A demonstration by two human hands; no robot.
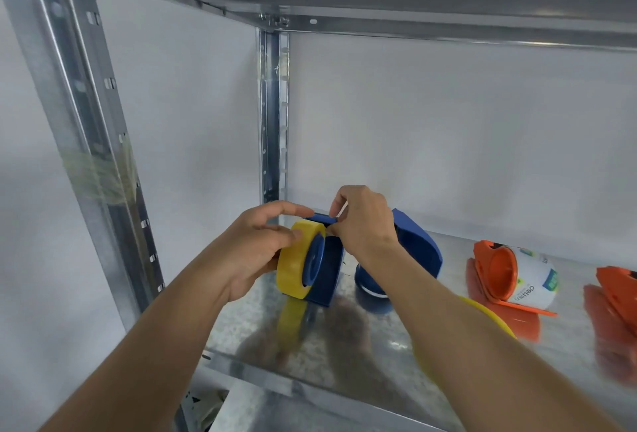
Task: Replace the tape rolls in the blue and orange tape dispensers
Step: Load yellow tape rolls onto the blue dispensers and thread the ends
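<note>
Your two hands work inside a galvanised metal shelf (344, 345), both meeting at the blue tape dispenser (325, 266) that stands on it. Just beyond your right wrist lies the other blue dispenser half (418, 245), with a blue hub piece (370, 285) under your forearm. Well off to the right of your right grip, an orange dispenser (496, 269) lies on its side with a white printed roll (532, 276) in it, and another orange piece (617, 290) shows at the frame edge. A second yellow roll (489, 321) peeks out from beneath your right forearm.

The yellow tape roll (296, 261) sits upright on the blue dispenser's hub. Your left hand (262, 245) curls round it, thumb on its rim, index finger stretched over the top. Your right hand (362, 221) has its grip closed in a fingertip pinch at the top edge of the dispenser, just above the roll; whether it holds the tape end itself, you cannot tell.
</note>
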